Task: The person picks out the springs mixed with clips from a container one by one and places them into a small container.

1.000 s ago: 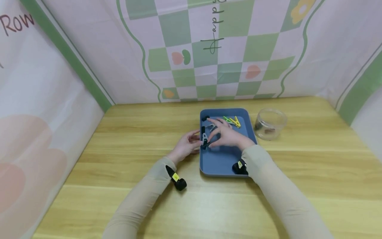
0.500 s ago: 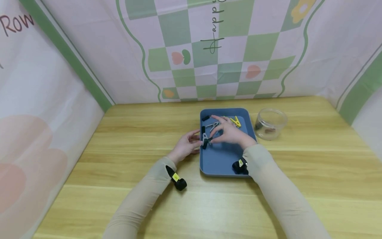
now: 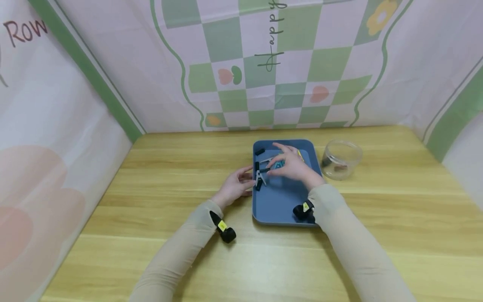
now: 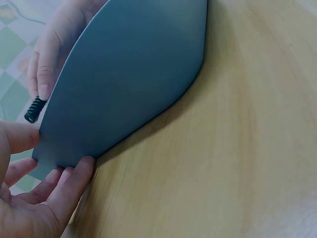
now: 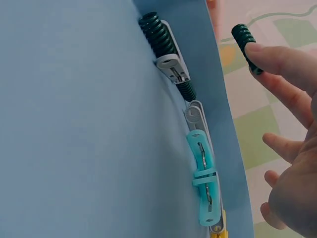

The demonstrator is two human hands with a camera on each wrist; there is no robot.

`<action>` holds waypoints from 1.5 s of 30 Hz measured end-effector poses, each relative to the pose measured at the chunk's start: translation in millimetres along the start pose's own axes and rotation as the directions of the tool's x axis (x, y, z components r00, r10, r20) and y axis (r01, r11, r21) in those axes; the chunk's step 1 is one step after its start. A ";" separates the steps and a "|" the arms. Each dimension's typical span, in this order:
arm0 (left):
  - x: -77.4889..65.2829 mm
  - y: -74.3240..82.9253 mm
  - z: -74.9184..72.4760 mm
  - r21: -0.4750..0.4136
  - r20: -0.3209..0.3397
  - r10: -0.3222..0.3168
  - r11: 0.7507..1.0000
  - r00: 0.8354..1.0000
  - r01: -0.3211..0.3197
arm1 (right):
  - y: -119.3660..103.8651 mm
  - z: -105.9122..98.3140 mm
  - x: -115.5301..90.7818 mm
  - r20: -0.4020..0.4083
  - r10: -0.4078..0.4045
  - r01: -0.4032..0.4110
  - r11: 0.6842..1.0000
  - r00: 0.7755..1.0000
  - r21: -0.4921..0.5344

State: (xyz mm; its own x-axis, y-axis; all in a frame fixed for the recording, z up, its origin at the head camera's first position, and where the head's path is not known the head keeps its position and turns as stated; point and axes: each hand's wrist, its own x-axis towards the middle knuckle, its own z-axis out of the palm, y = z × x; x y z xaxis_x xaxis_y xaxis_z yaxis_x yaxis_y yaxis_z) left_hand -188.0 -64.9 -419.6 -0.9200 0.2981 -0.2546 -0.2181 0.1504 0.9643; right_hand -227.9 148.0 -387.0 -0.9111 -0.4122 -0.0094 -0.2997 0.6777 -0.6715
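My right hand [image 3: 292, 165] pinches a dark green coil spring [image 5: 242, 39] between thumb and fingertip, raised above the blue tray [image 3: 279, 209]. The left hand [image 3: 235, 184] grips the tray's left side, some fingers [image 4: 74, 186] against its outer wall. Along that side inside the tray lie a grey clothespin [image 3: 260, 179] and dark springs, one spring [image 5: 157, 32] beside a grey pin [image 5: 173, 69]. Further along is a turquoise clothespin [image 5: 204, 178] beside another grey one. A bit of a yellow clothespin [image 5: 218, 232] shows, mostly cut off or hidden behind my right hand.
Right of the tray stands a clear round jar [image 3: 341, 159] with a few dark pieces inside. A black wrist camera [image 3: 226, 233] hangs by my left cuff, close above the wooden table [image 3: 188, 167]. A patterned cloth [image 3: 226, 42] hangs behind the table.
My right hand has lifted the spring off the grey clothespin's spot and drawn back slightly rightward. The turquoise clothespin now shows beneath it. The left hand stays at the tray's side.
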 end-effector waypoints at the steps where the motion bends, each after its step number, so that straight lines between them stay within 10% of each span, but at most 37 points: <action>1: 0.3 0.0 0.2 -0.002 -0.001 -0.005 1.000 1.000 0.004 | 0.0 -0.6 -0.2 -0.009 0.005 -0.005 1.000 1.000 0.000; 45: 2.3 -0.6 -3.9 -0.003 0.060 0.008 1.000 0.998 -0.008 | -23.2 -54.9 -15.7 -0.085 0.025 -0.019 0.997 0.996 0.073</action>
State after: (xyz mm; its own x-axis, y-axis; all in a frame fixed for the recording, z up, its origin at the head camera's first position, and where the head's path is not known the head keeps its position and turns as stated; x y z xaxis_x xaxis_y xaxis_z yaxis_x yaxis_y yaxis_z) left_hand -191.3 -67.9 -420.4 -0.9005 0.3552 -0.2509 -0.2119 0.1455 0.9664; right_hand -222.2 172.2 -330.5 -0.9391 -0.3416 0.0365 -0.2606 0.6389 -0.7238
